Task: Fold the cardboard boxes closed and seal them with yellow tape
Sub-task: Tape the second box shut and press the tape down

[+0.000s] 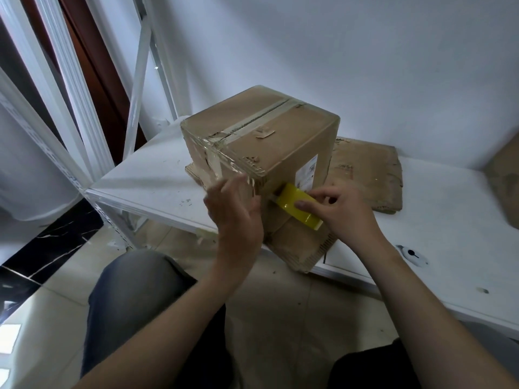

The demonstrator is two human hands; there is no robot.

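Fingers and thumb of my right hand [341, 213] curl round a roll of yellow tape [298, 210], pinching it against the near corner of the cardboard box [280, 136]. My left hand [234, 211] lies open just beside it, fingers straight and pressed flat on the box's left face. The box stands closed beyond both hands, its top seam covered by old clear tape [261, 119], so its contents are hidden. A white label [306, 172] sits on the side above the roll. Below my right hand a cardboard edge [297, 248] juts past the white shelf [157, 175]; I cannot tell whether it belongs to the box. Flattened cardboard [365, 175] lies beyond my right hand, behind the box.
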